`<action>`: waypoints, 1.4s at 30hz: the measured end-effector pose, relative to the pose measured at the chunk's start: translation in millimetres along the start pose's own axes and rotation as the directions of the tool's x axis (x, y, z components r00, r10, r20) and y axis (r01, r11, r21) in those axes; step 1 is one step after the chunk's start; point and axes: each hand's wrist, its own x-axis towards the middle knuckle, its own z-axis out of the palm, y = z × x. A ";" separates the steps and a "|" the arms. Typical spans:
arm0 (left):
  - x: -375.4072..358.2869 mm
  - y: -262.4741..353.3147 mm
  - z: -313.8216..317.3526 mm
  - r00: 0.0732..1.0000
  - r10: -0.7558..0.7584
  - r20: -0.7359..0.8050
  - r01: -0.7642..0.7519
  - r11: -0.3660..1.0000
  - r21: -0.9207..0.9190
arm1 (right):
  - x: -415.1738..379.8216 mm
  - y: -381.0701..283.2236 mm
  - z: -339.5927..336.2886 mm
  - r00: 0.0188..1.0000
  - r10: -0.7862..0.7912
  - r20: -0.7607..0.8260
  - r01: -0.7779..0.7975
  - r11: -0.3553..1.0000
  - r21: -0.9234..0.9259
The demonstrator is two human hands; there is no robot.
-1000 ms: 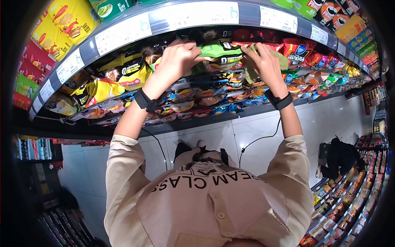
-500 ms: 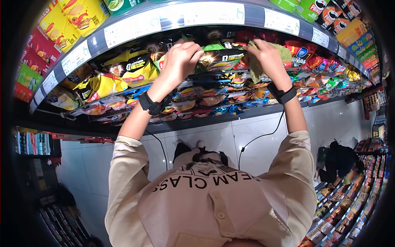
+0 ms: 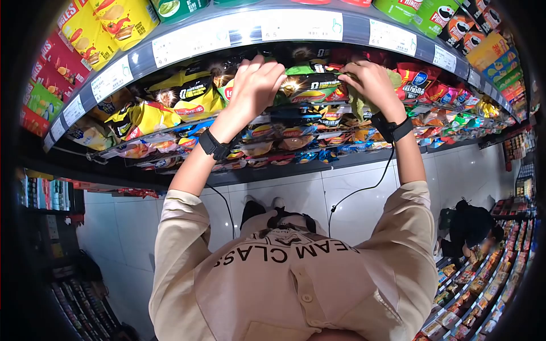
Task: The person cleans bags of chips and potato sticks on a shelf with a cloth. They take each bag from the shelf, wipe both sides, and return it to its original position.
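A black and green chip bag (image 3: 311, 85) stands in the shelf row between my two hands. My left hand (image 3: 256, 85) is closed at the bag's left end, its fingertips partly hidden. My right hand (image 3: 372, 85) holds a crumpled green cloth (image 3: 358, 107), which hangs below the palm and shows behind the knuckles. The fingers of that hand are bent at the right end of the same bag. Left of my left hand, a yellow and black chip bag (image 3: 196, 94) leans in the row.
A curved shelf edge with price labels (image 3: 301, 25) runs just above my hands. Chip canisters (image 3: 122, 23) stand on top of it. Lower tiers hold more snack bags (image 3: 296, 131). A cable (image 3: 364, 186) hangs from my right wrist. At right, a person (image 3: 472, 224) crouches by another shelf.
The view has shifted slightly, with the shelf a little lower and to the right. My right hand's fingers have curled in more at the bag's right end. The cloth has changed shape.
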 end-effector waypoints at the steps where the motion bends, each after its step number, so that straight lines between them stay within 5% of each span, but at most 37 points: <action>1: 0.2 0.4 -0.8 1.000 0.001 0.017 -0.001 1.000 0.016 | 0.6 0.5 0.5 1.000 -0.018 -0.004 0.018 0.999 -0.035; 8: 1.6 -0.8 -0.7 0.998 -0.039 0.043 0.035 0.996 0.081 | 3.4 7.0 1.0 0.988 0.142 -0.055 -0.133 0.981 0.142; 13: -5.4 0.7 9.5 0.986 -0.128 -0.109 0.139 0.985 0.099 | 1.4 2.3 6.2 0.973 0.225 -0.057 -0.218 0.970 0.108; 15: -2.5 16.3 5.4 0.988 -0.147 -0.056 0.150 0.987 0.058 | 0.8 -2.4 19.9 0.951 0.208 -0.229 -0.214 0.977 -0.001; 17: -4.8 36.3 12.0 0.986 -0.164 -0.006 0.164 0.986 0.023 | 2.0 -9.5 31.2 0.929 0.279 -0.241 -0.298 0.954 -0.043; 19: -12.9 56.5 34.4 0.992 0.098 -0.083 -0.100 0.995 -0.020 | 5.1 -19.3 35.5 0.872 0.269 -0.408 -0.338 0.935 -0.105; 22: 6.8 55.6 47.5 0.988 -0.051 0.144 0.028 0.987 0.157 | 6.2 -8.7 45.5 0.839 0.311 -0.447 -0.374 0.926 -0.058; 25: 5.4 30.6 71.5 1.000 -0.001 -0.014 0.003 0.990 0.144 | 0.4 -5.9 43.6 0.778 0.297 -0.554 -0.337 0.941 0.031; 28: 9.2 24.2 72.9 1.000 -0.002 0.021 -0.001 0.989 0.148 | -16.2 -14.8 43.7 0.723 0.308 -0.619 -0.261 0.950 0.169; 31: 11.8 16.8 75.0 0.999 0.016 0.041 -0.019 0.998 0.060 | -37.1 -34.1 61.2 0.827 0.328 -0.457 -0.226 0.938 0.264; 34: 11.7 18.5 76.0 0.999 0.027 0.046 -0.027 1.000 0.012 | -45.0 -40.5 85.6 0.871 0.468 -0.152 -0.419 0.867 0.270; 38: 3.6 33.8 76.9 0.997 -0.007 0.083 0.000 0.996 0.086 | -33.6 -53.9 75.8 0.821 0.569 -0.051 -0.540 0.802 0.254; 40: -3.2 40.2 84.3 0.989 -0.091 0.117 0.060 0.967 0.246 | -30.4 -53.8 75.1 0.853 0.518 -0.062 -0.472 0.817 0.332; 42: -4.8 38.4 82.1 0.992 -0.082 0.092 0.061 0.975 0.216 | -34.5 -48.6 84.2 0.866 0.487 -0.109 -0.432 0.841 0.327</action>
